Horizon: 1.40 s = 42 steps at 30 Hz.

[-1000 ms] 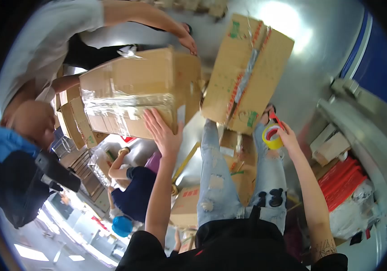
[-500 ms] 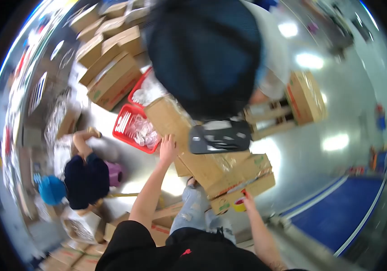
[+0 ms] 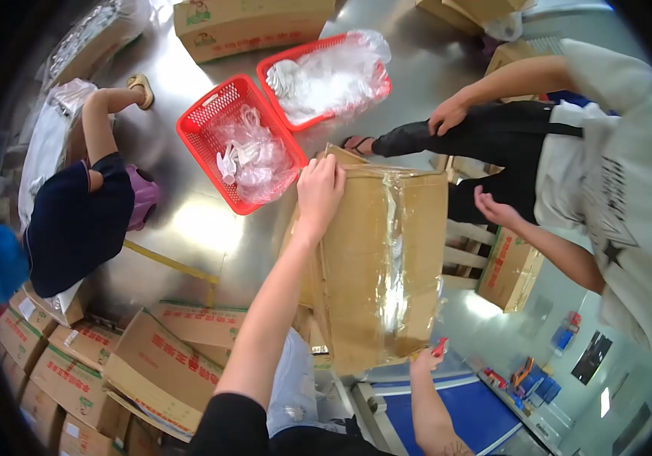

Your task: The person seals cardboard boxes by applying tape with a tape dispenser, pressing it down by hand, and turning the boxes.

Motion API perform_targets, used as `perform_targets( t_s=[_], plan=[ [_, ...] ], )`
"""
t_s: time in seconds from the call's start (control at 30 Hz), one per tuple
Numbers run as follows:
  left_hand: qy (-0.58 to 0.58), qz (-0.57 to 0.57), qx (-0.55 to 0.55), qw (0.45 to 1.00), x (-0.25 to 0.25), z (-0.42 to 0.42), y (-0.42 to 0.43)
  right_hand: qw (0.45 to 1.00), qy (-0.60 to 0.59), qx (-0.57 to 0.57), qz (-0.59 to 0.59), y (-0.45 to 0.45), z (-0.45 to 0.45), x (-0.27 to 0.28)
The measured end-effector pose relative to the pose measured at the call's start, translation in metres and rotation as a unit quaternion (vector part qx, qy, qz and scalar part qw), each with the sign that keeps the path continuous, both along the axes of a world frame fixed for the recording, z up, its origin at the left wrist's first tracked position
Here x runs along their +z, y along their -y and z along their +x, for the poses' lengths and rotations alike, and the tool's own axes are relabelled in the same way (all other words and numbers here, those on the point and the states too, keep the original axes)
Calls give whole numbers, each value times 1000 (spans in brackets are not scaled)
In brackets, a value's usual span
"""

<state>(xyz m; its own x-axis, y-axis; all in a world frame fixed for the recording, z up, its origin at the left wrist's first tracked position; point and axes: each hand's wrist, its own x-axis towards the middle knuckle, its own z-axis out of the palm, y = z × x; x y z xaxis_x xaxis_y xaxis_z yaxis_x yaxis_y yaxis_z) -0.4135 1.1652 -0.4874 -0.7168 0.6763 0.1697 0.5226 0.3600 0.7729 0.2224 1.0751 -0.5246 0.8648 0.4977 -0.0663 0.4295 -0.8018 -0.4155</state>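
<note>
A large cardboard box (image 3: 356, 251), with shiny clear tape down its middle, is tilted up in front of me. My left hand (image 3: 320, 188) is closed over its upper left corner, the fingers bent across the edge. At the lower right corner of the box, my right hand (image 3: 423, 360) is closed around a red tape dispenser (image 3: 440, 347). Most of the dispenser is hidden behind the hand and the box. Just beyond my left hand lies a red basket (image 3: 198, 121) holding crumpled clear plastic bags (image 3: 253, 163).
A second red basket (image 3: 284, 57) holds white items and plastic. One co-worker in a white shirt (image 3: 569, 171) stands at right; another in a dark shirt (image 3: 79, 224) bends at left. Cartons (image 3: 75, 380) are stacked lower left. A blue conveyor belt (image 3: 447, 414) runs below the box.
The box has turned and tilted up, carried by both hands. My view has swung, and the capped head that blocked it has gone. The tape roll's yellow no longer shows.
</note>
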Motion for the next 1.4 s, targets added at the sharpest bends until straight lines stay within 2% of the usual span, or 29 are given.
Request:
perform_targets(
  t_s=[0.03,0.07,0.1,0.13,0.17,0.23,0.27,0.4,0.63,0.87,1.03,1.17,1.23,1.3,1.33,1.37,1.4],
  plan=[
    [-15,37,32,999,3,-3,3,1000,3,-9,-10,6,-14,0],
    [-14,32,24,999,1,-9,-4,998,46,33,35,5,-26,-7],
    [-17,19,66,998,1,-11,-11,989,91,79,82,-1,-34,-10],
    [-22,4,109,994,-1,-14,-16,992,87,35,83,-6,-41,-16],
    [-25,3,104,994,-4,-16,-21,993,86,30,81,-16,-73,-8],
    [-5,-60,86,994,-11,-19,-22,981,23,-177,74,-39,-150,31],
    [-3,-69,79,994,-13,-20,-25,975,35,-213,45,-47,-160,30],
    [3,-111,61,992,-16,-30,-31,971,87,-206,-79,-56,-143,7],
    [-22,-139,49,989,-18,-24,-42,957,105,-226,-149,-61,-125,2],
    [-55,-163,36,984,-17,-22,-42,952,101,-229,-175,-53,-105,5],
    [-95,-173,24,980,-20,-23,-46,959,92,-225,-148,-50,-98,-7],
    [-95,-166,31,981,-4,-20,-60,968,63,-220,-107,-48,-87,-8],
    [-110,-155,-113,975,10,-30,-90,967,46,-226,-110,-49,-91,-9],
    [61,-77,-196,976,15,-10,-132,966,42,-223,-121,-52,-81,-1],
    [55,-74,-198,976,22,-6,-149,968,34,-203,-146,-51,-83,1],
    [122,-257,-243,927,32,-2,-161,968,28,-182,-172,-49,-87,7],
    [183,-427,-274,842,41,-3,-168,969,23,-179,-169,-53,-94,10]
  ],
)
